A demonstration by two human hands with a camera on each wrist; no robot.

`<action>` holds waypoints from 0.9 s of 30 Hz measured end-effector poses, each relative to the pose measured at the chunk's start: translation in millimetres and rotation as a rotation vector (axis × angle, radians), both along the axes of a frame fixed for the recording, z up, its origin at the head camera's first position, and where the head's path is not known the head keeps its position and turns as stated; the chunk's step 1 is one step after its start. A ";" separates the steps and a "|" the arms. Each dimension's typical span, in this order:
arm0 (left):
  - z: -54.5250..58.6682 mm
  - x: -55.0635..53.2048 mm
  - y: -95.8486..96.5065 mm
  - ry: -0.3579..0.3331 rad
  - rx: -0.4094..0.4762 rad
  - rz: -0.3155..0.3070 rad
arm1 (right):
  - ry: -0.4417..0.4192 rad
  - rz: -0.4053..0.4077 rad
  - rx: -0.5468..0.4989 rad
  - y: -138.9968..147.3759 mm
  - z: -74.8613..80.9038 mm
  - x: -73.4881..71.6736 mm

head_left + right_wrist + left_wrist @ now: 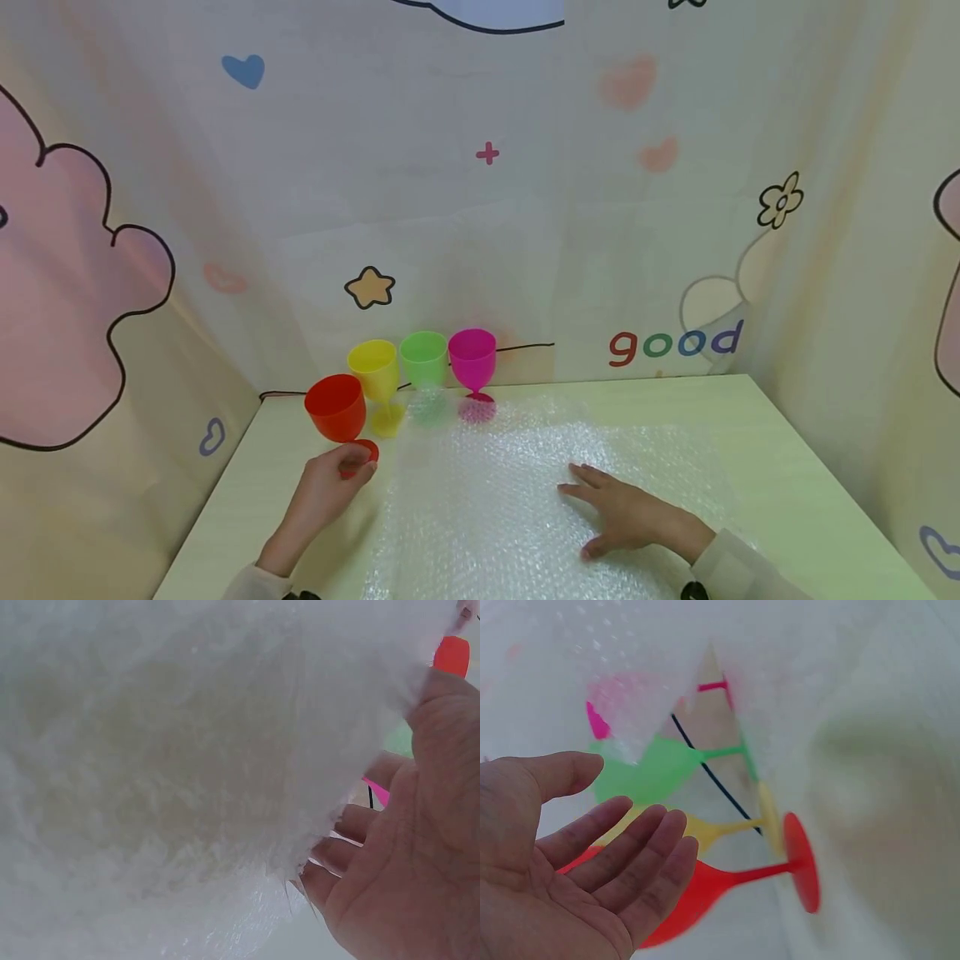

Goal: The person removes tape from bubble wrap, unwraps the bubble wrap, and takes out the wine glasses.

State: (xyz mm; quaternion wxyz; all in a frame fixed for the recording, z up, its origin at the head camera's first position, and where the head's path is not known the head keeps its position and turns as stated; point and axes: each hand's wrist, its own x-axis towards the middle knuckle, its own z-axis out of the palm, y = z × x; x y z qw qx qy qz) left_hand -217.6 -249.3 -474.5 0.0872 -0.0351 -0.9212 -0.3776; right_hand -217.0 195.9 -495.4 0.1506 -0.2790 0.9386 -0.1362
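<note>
Four plastic goblets stand at the back left: red (335,408), yellow (373,371), green (424,358) and magenta (472,358). My left hand (330,483) is in front of the red goblet's base (801,862). Its loosely extended fingers and separate thumb have nothing between them in the left wrist view. Clear bubble wrap (480,500) covers the middle of the table, its far edge overlapping the green and magenta bases. Spread fingers mark my right hand (626,510), over the wrap's right part; the sheet's edge lies along those fingertips in the right wrist view.
Pale table (795,483) extends right of the wrap. A printed curtain (525,233) hangs directly behind the goblets and along both sides.
</note>
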 end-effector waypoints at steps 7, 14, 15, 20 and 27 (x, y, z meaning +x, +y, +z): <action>19.0 8.6 24.9 0.054 -0.037 -0.064 | 0.012 0.004 -0.028 2.1 -0.8 -0.1; 34.0 13.2 43.7 0.084 -0.030 -0.106 | 0.047 0.016 -0.043 0.0 1.9 -0.8; 35.7 14.4 45.9 0.083 -0.030 -0.108 | 0.048 0.012 -0.045 -0.5 3.1 -0.6; 40.2 21.1 56.8 0.057 -0.088 -0.117 | 0.090 -0.006 -0.051 -2.6 8.5 1.6; 42.6 27.8 75.5 0.083 -0.260 -0.187 | 0.179 -0.005 -0.067 -6.2 20.0 4.0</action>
